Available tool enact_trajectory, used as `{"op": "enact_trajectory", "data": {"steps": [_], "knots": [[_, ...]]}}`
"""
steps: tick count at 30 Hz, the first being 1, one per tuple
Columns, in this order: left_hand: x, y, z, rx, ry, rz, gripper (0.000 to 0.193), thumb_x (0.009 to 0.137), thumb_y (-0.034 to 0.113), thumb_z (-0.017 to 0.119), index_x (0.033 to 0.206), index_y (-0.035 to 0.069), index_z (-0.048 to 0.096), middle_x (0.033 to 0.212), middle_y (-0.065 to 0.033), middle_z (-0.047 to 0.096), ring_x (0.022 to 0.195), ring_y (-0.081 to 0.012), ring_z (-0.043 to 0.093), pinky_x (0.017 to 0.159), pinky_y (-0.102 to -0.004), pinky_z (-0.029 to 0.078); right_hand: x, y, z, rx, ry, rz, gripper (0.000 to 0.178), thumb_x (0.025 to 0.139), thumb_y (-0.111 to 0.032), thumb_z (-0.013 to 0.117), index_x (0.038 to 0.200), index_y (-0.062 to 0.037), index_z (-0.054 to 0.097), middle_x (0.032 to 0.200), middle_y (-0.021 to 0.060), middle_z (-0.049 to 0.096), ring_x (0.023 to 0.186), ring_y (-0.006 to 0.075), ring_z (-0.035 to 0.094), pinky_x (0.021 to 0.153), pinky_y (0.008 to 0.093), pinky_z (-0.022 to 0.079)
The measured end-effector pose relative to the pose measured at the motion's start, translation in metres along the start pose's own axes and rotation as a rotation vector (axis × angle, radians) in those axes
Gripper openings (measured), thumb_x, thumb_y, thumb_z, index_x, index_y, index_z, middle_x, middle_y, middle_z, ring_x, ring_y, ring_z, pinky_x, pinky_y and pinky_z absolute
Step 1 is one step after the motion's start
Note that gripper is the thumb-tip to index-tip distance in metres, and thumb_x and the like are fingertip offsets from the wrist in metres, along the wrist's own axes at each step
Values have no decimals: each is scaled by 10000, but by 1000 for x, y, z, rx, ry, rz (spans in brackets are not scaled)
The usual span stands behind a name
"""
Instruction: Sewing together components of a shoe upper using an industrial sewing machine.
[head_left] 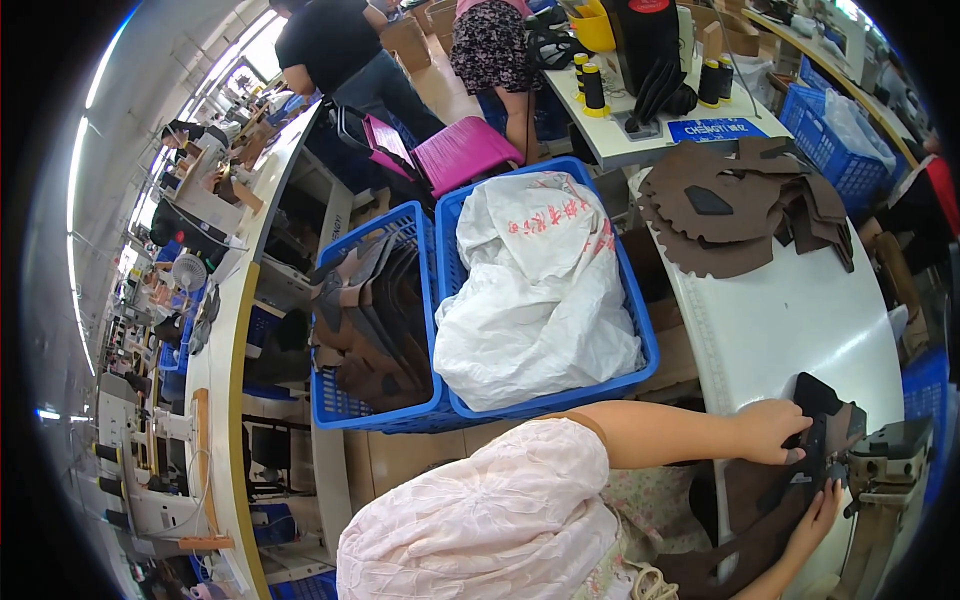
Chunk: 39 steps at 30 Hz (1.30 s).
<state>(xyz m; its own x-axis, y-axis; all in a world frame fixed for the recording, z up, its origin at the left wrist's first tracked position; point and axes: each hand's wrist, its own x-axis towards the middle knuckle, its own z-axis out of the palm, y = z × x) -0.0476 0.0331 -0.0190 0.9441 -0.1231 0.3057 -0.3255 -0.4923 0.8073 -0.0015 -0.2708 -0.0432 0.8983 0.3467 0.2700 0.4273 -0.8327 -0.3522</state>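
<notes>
At the right, my left hand [778, 432] is closed, its fingers gripping the edge of a black and brown cut piece [822, 425] on the white machine table. Below it, my right hand [822, 508] lies with fingers stretched out against the same piece's lower side. Both hands are close to the metal head of a sewing machine [885, 460], and the piece reaches under it. The exact contact at the needle is too small to make out. A larger dark brown piece [745, 495] spreads below my left hand and hangs toward my lap.
Stacked brown cut pieces [715, 205] lie at the table's far end. To the left stand a blue basket [640, 320] with a white sack and another blue basket [325, 390] of dark pieces. Beyond are a magenta chair [465, 155], thread cones [594, 90] and two people.
</notes>
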Motion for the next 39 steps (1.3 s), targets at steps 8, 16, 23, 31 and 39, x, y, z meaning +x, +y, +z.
{"op": "enact_trajectory", "data": {"steps": [8, 16, 23, 31, 39], "knots": [[1, 2, -2, 9, -4, 8, 603, 837, 405, 653, 1224, -52, 585, 978, -186, 612, 967, -368, 584, 846, -447, 488, 1, 1, -1, -14, 4, -11, 357, 1032, -200, 469, 1288, 20, 585, 1444, 193, 484, 1373, 367, 404, 1130, 442, 292], [-5, 2, -3, 13, 15, 2, 589, 838, 410, 654, 1214, -38, 589, 964, -181, 609, 951, -374, 583, 836, -453, 487, -2, -3, 2, 4, -1, -9, 355, 1032, -203, 465, 1288, 10, 588, 1446, 185, 485, 1378, 371, 396, 1131, 448, 287], [9, 1, 10, -13, 15, 69, 484, 820, 392, 664, 1107, 6, 616, 908, -184, 608, 891, -387, 587, 786, -482, 482, -7, 28, 3, -58, 52, -53, 342, 1007, -188, 499, 1257, 19, 609, 1423, 190, 508, 1362, 387, 410, 1130, 468, 294], [9, -4, -3, 85, 21, -5, 487, 860, 310, 729, 1241, 25, 624, 1154, -181, 667, 1067, -325, 647, 918, -403, 512, 14, -30, -3, 82, 114, -8, 308, 888, -287, 671, 1124, -93, 717, 1262, 153, 624, 1104, 349, 596, 942, 401, 473], [13, 0, -1, -78, -70, -181, 539, 842, 237, 770, 1302, 14, 599, 876, -58, 633, 735, -128, 551, 692, -270, 481, -5, -32, -13, 44, 133, 56, 319, 903, -355, 638, 1121, -139, 727, 1263, 107, 626, 1233, 325, 536, 1006, 426, 442]]}}
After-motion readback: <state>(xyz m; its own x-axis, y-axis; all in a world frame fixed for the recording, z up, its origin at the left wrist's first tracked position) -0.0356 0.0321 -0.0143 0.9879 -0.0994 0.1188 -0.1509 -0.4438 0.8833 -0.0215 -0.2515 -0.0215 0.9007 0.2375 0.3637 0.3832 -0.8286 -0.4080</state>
